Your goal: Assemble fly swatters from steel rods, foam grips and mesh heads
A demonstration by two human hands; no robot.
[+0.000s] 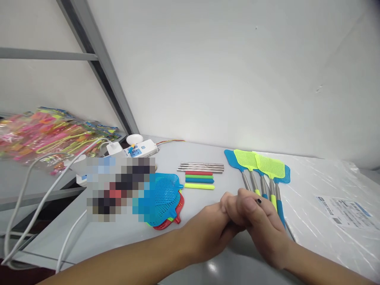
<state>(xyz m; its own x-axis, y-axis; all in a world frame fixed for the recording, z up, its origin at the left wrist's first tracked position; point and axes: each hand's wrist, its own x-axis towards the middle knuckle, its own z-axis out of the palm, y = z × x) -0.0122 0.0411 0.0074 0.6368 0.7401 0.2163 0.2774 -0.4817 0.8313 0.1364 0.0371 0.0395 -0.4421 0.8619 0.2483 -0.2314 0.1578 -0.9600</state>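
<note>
My left hand (pixel 212 225) and my right hand (pixel 261 227) are pressed together above the table, fingers closed around each other. A small dark round tip (pixel 259 201) pokes out by my right thumb; the rest of that thing is hidden. Just behind my right hand lie several assembled fly swatters with blue and yellow heads (pixel 270 165) and metal shafts. Left of my hands is a stack of loose swatter heads, blue (pixel 166 190) on top and red (pixel 180 206) below. Between them lie thin metal rods (pixel 202 167) and red, green, blue and yellow handle sleeves (pixel 199 186).
A white power strip (pixel 145 149) with plugs and cables stands at the back left. Bagged colourful goods (pixel 59 136) fill the shelf at far left. A plastic-wrapped white board (pixel 308 186) with a label covers the right side. The wall (pixel 222 71) closes off the back.
</note>
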